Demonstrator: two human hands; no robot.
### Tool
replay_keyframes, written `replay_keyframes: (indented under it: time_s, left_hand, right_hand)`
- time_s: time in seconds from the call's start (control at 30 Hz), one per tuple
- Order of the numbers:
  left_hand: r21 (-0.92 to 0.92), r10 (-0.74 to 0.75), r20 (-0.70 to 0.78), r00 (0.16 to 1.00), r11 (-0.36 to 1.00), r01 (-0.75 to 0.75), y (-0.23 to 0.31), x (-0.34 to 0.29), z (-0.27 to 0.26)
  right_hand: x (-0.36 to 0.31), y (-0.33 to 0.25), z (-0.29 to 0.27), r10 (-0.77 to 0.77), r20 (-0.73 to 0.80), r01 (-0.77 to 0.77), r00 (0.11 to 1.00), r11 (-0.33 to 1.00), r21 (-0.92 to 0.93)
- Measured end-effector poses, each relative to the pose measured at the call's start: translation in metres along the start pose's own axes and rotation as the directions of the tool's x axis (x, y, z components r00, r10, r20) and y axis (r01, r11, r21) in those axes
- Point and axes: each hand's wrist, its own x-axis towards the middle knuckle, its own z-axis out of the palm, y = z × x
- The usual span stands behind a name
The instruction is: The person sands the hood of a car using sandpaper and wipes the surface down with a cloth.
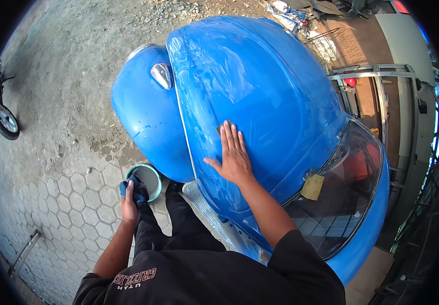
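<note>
My right hand point(235, 155) lies flat on the blue car hood point(250, 86), fingers spread and pointing up the panel, palm near the hood's left edge where the seam meets the fender point(145, 114). It grips nothing; it is open and pressed against the paint. Something small and tan shows just under my fingertips, too hidden to tell what it is.

My left hand point(129, 203) is down low, beside my leg, closed around a dark blue cloth point(134, 190). The cloth bunches out of the top of my fist and touches the rim of a round pale green tub point(148, 180) that sits on the paving point(62, 203) just under the lower edge of the fender. My hands are well apart, one up on the hood, one down by the ground.

The hood has a streaky, hazy sheen across its middle. A chrome light point(161, 75) sits on top of the fender near the seam. A yellow sponge point(312, 187) rests at the base of the windshield point(341, 198), at the hood's rear edge, to the right of my forearm. A wheel point(6, 122) of a motorbike stands far off at the left, on the bare concrete.
</note>
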Motion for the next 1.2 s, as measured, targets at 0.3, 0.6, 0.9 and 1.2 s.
replay_keyframes:
  time_s: [0.3,0.6,0.9,1.2]
  left_hand:
    - [-0.014,0.029,0.115,0.993,1.000,-0.028,0.023,-0.015,0.002]
    - [0.052,0.030,0.129,0.991,0.998,-0.037,0.050,-0.030,-0.024]
    - [0.227,0.017,0.354,0.935,0.968,-0.103,0.112,-0.054,-0.038]
    - [0.281,-0.249,0.759,0.601,0.959,0.041,0.100,-0.092,0.057]
  right_hand:
    - [0.088,0.013,0.000,-0.025,-0.072,0.021,0.997,0.998,-0.063]
    - [-0.006,0.001,0.016,0.129,-0.108,-0.138,0.986,0.986,-0.089]
    - [-0.056,-0.039,-0.007,0.626,-0.144,-0.613,0.766,0.779,0.129]
    - [-0.125,-0.270,-0.007,0.483,-0.097,-0.055,0.870,0.290,0.956]
